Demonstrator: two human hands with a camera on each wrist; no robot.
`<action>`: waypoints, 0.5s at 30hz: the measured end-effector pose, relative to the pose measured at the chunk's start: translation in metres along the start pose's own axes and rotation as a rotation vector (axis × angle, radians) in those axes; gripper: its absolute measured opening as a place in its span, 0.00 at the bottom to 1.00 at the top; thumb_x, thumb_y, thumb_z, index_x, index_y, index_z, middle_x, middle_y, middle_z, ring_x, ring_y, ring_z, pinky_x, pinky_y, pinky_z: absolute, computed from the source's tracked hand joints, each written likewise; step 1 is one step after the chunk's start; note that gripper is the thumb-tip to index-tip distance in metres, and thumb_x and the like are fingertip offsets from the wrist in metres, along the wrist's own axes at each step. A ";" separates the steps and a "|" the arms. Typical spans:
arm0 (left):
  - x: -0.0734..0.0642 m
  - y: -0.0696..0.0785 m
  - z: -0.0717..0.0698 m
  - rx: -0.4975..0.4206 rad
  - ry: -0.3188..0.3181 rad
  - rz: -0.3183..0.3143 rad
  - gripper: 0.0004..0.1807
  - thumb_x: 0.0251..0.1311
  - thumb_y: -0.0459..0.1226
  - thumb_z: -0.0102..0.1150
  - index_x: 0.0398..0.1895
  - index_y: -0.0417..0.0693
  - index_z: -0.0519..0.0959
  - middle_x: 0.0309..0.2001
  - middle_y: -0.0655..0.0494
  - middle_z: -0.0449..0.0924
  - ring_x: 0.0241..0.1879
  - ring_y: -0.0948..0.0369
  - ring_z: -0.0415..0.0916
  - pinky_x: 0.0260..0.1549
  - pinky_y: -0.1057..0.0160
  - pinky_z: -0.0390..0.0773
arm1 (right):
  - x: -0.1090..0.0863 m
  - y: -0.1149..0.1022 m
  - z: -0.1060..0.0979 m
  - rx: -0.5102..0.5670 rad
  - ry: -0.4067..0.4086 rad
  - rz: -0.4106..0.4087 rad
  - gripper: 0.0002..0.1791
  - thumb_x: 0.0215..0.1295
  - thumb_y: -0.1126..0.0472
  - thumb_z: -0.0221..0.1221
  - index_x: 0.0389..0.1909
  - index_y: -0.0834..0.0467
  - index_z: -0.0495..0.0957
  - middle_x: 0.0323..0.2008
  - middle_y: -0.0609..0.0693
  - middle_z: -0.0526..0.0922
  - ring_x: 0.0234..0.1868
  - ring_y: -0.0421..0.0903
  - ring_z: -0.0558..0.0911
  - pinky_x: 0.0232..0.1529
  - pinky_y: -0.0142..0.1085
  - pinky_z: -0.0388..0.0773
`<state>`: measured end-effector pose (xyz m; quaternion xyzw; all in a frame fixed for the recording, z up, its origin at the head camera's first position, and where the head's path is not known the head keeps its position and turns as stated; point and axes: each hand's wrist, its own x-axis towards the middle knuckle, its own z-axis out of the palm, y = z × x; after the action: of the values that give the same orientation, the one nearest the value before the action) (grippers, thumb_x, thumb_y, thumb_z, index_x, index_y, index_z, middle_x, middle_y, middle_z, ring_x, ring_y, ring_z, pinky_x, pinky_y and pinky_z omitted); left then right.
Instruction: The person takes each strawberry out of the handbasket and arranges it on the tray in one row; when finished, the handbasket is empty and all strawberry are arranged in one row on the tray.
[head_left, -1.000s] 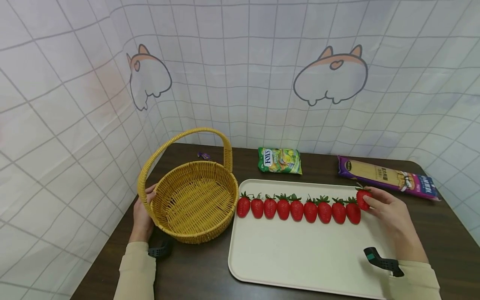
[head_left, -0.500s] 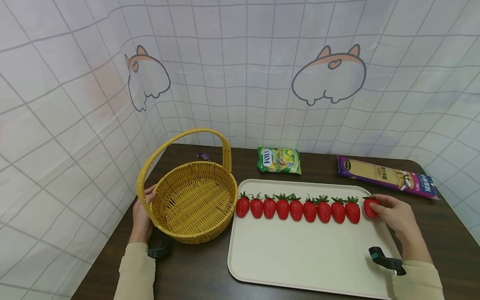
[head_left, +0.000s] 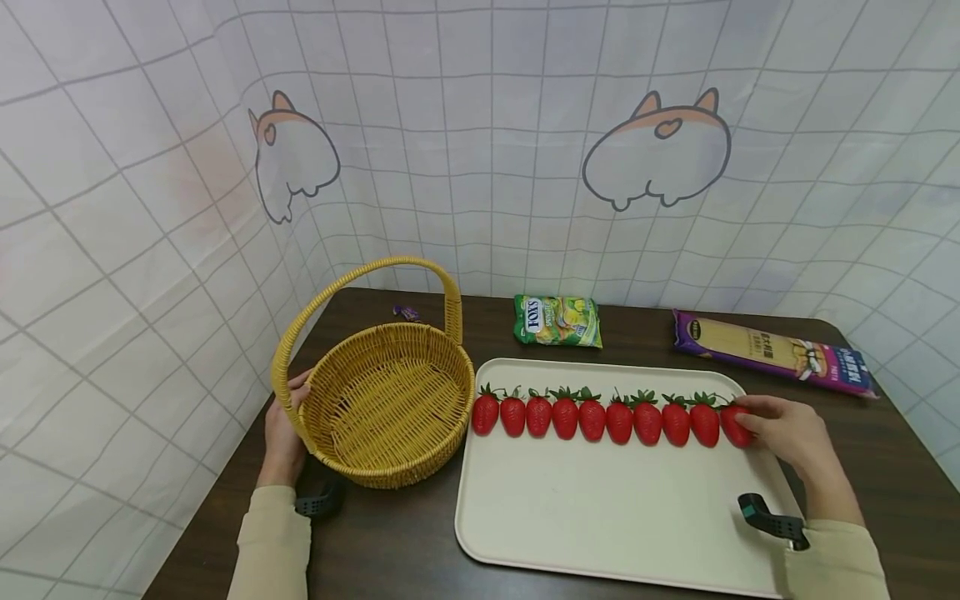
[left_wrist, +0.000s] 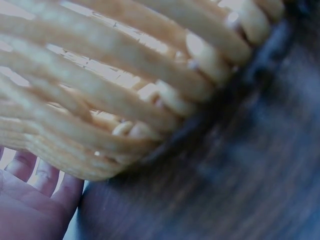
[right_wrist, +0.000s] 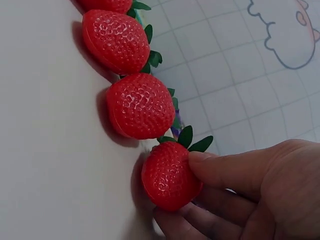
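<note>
A yellow wicker basket (head_left: pixel 401 400) with a tall arched handle stands on the left. My left hand (head_left: pixel 285 429) rests against its outer left side; in the left wrist view the fingers (left_wrist: pixel 45 177) extend along the woven wall. On the cream tray (head_left: pixel 600 508), several red strawberries (head_left: pixel 565 418) with green leaves lie in a row, tips toward me. At the row's right end my right hand (head_left: pixel 791 433) pinches the last strawberry (right_wrist: pixel 170 175) between thumb and fingers, low over the tray. That strawberry sits close beside its neighbour (right_wrist: pixel 141 106).
Behind the tray lies a green Fox's candy bag (head_left: pixel 557 321). A long purple pasta packet (head_left: pixel 772 350) is at the back right. A small purple wrapped item (head_left: pixel 407 313) lies behind the basket. White grid-patterned cloth (head_left: pixel 487 167) hangs around the dark table (head_left: pixel 390 542).
My right hand has lowered the strawberry from beside the row's end onto the tray's right part, then shifted it left toward its neighbour. My left hand and the basket have stayed still.
</note>
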<state>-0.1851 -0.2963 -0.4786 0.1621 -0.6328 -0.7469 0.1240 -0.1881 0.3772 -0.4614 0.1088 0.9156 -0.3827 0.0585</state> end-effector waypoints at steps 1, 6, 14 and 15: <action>0.000 0.000 0.000 0.003 0.000 -0.002 0.24 0.72 0.45 0.48 0.66 0.45 0.70 0.50 0.58 0.74 0.42 0.66 0.77 0.36 0.72 0.78 | 0.000 0.000 0.000 -0.009 0.002 -0.002 0.30 0.69 0.50 0.57 0.62 0.69 0.71 0.58 0.75 0.69 0.50 0.65 0.71 0.34 0.37 0.77; -0.001 0.000 -0.001 0.013 -0.002 -0.020 0.24 0.72 0.46 0.48 0.66 0.46 0.69 0.50 0.58 0.74 0.42 0.66 0.77 0.36 0.72 0.77 | -0.002 0.001 -0.002 -0.066 0.014 -0.028 0.30 0.68 0.49 0.58 0.61 0.68 0.73 0.55 0.74 0.73 0.47 0.63 0.75 0.37 0.45 0.80; 0.000 -0.001 -0.002 0.015 -0.005 -0.022 0.24 0.72 0.46 0.48 0.67 0.46 0.69 0.50 0.58 0.74 0.41 0.66 0.77 0.36 0.72 0.77 | -0.001 0.005 -0.003 -0.065 0.000 -0.044 0.30 0.68 0.51 0.59 0.62 0.69 0.71 0.54 0.75 0.74 0.45 0.61 0.79 0.39 0.46 0.82; 0.000 -0.001 -0.002 0.017 -0.005 -0.021 0.24 0.72 0.46 0.48 0.67 0.47 0.69 0.50 0.58 0.74 0.41 0.66 0.77 0.36 0.72 0.77 | -0.001 0.005 -0.003 -0.067 -0.001 -0.044 0.30 0.68 0.51 0.59 0.62 0.68 0.71 0.54 0.75 0.73 0.45 0.62 0.78 0.40 0.48 0.81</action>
<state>-0.1843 -0.2980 -0.4795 0.1678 -0.6378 -0.7431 0.1133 -0.1858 0.3830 -0.4624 0.0864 0.9301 -0.3530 0.0543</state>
